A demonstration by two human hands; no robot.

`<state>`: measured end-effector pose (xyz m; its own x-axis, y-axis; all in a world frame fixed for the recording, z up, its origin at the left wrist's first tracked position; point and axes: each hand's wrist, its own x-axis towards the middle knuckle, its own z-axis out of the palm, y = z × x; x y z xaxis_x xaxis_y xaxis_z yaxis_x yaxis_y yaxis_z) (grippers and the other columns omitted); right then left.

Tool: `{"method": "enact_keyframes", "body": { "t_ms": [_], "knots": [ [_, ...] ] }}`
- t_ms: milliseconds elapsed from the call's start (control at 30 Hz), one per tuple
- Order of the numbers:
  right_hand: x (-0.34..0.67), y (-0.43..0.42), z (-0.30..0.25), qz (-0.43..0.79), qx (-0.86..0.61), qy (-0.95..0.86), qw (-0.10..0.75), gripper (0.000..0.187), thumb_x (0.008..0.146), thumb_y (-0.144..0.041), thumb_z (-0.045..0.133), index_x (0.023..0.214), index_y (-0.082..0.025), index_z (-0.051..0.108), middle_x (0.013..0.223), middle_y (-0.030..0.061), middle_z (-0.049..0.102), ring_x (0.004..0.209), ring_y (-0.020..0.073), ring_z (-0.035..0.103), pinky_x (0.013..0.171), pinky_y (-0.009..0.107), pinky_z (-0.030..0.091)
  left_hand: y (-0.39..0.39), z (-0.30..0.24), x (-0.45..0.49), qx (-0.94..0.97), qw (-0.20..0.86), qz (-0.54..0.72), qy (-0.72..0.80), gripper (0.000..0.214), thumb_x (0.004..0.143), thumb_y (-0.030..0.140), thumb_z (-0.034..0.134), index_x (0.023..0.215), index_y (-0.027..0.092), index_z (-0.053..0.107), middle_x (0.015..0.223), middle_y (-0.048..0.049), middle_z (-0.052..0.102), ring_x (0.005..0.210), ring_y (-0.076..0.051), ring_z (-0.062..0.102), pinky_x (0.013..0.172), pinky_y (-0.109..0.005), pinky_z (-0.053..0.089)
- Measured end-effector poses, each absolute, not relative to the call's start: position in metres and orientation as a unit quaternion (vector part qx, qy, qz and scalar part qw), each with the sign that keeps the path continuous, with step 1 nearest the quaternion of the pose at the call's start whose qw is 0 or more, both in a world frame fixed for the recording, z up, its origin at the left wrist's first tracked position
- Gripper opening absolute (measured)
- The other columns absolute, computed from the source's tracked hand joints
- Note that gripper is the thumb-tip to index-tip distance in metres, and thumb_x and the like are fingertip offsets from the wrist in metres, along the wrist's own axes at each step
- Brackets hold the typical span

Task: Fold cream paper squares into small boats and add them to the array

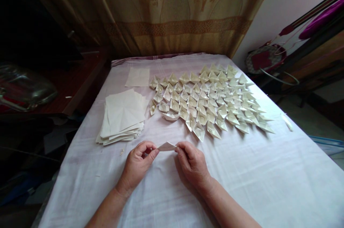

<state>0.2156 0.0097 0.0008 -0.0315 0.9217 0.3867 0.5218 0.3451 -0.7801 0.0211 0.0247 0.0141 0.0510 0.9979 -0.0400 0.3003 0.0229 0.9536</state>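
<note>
Between my two hands is a small folded paper boat (167,146), pale white, with a peaked middle. My left hand (141,158) pinches its left tip between thumb and forefinger. At the opposite tip, my right hand (191,160) grips with thumb and curled fingers. The boat is held just above the white cloth. Beyond my hands, several finished paper boats (201,117) stand in close rows over the middle and right of the table. A stack of paper sheets (122,113) lies to the left of them, its edges uneven.
A single flat sheet (137,77) lies behind the stack. The cloth-covered table (255,185) reaches a patterned curtain (177,27) at the back. A dark red cabinet (80,88) stands on the left. A bag (266,58) hangs at the right, and a small white item (287,123) rests by the right edge.
</note>
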Motion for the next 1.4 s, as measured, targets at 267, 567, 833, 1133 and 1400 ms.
{"method": "enact_keyframes", "body": {
  "t_ms": [267,567,833,1133,1400],
  "knots": [
    [0.216,0.010,0.000,0.220,-0.532,-0.683,0.449,0.016,0.093,-0.018,0.047,0.084,-0.022,0.060,0.072,0.0012,0.066,0.064,0.0146,0.062,0.060,0.024,0.047,0.023,0.018,0.019,0.528,0.518,0.397,0.543,0.021,0.073,0.036,0.071,0.065,0.017,0.064,0.073,-0.0018,0.066,0.069,-0.014,0.060,0.064,-0.022,0.048],
    [0.216,0.011,0.003,0.236,-0.542,-0.667,0.454,0.015,0.092,-0.017,0.049,0.085,-0.021,0.062,0.072,0.0005,0.067,0.064,0.0137,0.063,0.061,0.022,0.048,0.020,0.010,0.020,0.526,0.494,0.390,0.572,0.019,0.076,0.037,0.068,0.079,0.018,0.069,0.066,0.0015,0.061,0.058,-0.011,0.051,0.055,-0.021,0.042],
    [0.214,0.011,0.004,0.231,-0.549,-0.668,0.447,0.016,0.092,-0.018,0.049,0.085,-0.021,0.063,0.072,0.0008,0.069,0.063,0.0136,0.064,0.061,0.023,0.047,0.021,0.006,0.026,0.469,0.472,0.446,0.599,0.039,0.070,0.036,0.072,0.104,0.018,0.064,0.077,0.0007,0.065,0.069,-0.013,0.062,0.066,-0.023,0.052],
    [0.215,0.011,0.004,0.233,-0.554,-0.664,0.445,0.014,0.089,-0.019,0.054,0.081,-0.020,0.066,0.070,0.0002,0.071,0.061,0.0126,0.066,0.059,0.020,0.048,0.024,0.018,0.027,0.444,0.522,0.378,0.622,0.032,0.068,0.048,0.066,0.078,0.020,0.057,0.064,0.0025,0.058,0.057,-0.014,0.060,0.034,-0.016,0.034],
    [0.215,0.011,0.004,0.237,-0.548,-0.657,0.460,0.013,0.088,-0.016,0.054,0.083,-0.020,0.066,0.072,0.0012,0.071,0.063,0.0127,0.067,0.060,0.019,0.049,0.022,0.022,0.033,0.424,0.539,0.360,0.632,0.046,0.067,0.048,0.066,0.101,0.019,0.057,0.068,0.0022,0.064,0.057,-0.015,0.063,0.035,-0.016,0.037]
  ]
}}
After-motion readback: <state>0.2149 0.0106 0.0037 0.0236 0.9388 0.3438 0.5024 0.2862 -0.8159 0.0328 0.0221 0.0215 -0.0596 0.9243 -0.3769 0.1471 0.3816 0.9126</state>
